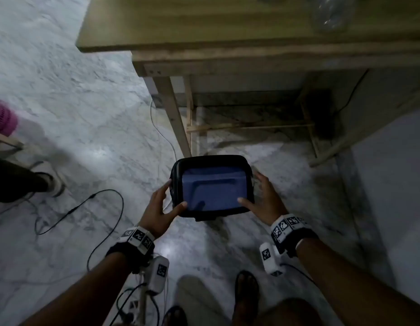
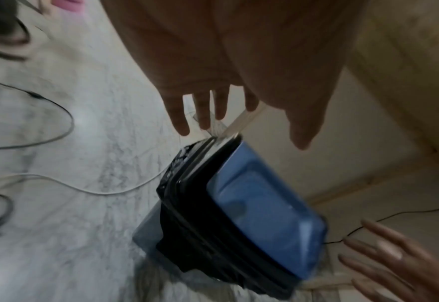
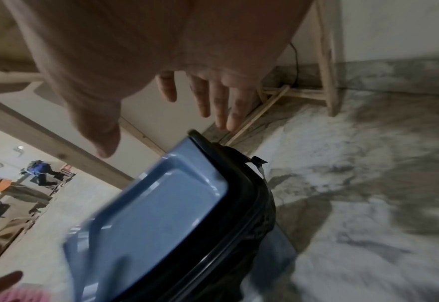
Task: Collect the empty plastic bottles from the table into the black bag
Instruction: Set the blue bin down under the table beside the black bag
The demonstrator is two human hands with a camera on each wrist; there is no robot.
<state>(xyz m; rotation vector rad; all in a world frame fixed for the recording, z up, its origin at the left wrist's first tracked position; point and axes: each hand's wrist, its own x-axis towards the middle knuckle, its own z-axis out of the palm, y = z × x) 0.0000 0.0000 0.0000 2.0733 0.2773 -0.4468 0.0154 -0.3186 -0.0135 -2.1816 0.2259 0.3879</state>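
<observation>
Flanking the bin at frame centre, the left hand (image 1: 160,209) and right hand (image 1: 263,198) keep each grip spread, thumbs near its rim, holding nothing. The black bag (image 1: 178,184) lines a blue bin (image 1: 213,191) on the floor below the bench (image 1: 204,24). Loosely seated, the liner could slip inside when bottles (image 1: 333,17), blurred at upper right, drop in.

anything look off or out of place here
Nothing looks spilled or broken. The blue bin lined with the black bag stands on the floor, empty inside, with the left hand and right hand open at its sides. Loose cables trail across the floor beside it. Clear plastic, perhaps a bottle, sits blurred on the table.
</observation>
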